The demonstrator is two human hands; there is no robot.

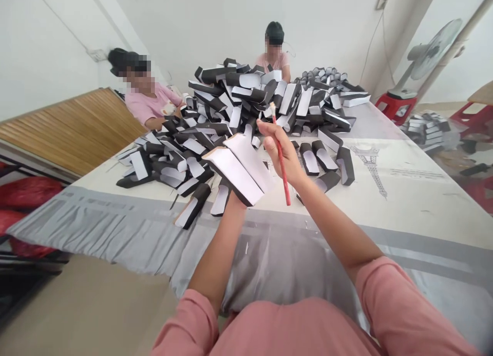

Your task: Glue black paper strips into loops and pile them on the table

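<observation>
My left hand [235, 204] is mostly hidden behind a fanned bunch of folded card pieces [235, 168] and holds them up, their white faces showing and their edges black. My right hand [278, 153] grips a thin red-handled paintbrush [284, 181] just above the bunch, with its pale bristles [272, 107] pointing up. A large heap of similar black-and-white card pieces [246, 96] lies on the table beyond my hands. Several loose pieces [325, 158] lie close to my right hand.
Two co-workers in pink sit beyond the heap, one at the left [148, 101] and one at the back [274, 62]. The table has a printed cover [385, 186] with a grey hanging edge. More card pieces [425, 132] lie at the right, near a standing fan [433, 50] and red stools [400, 107].
</observation>
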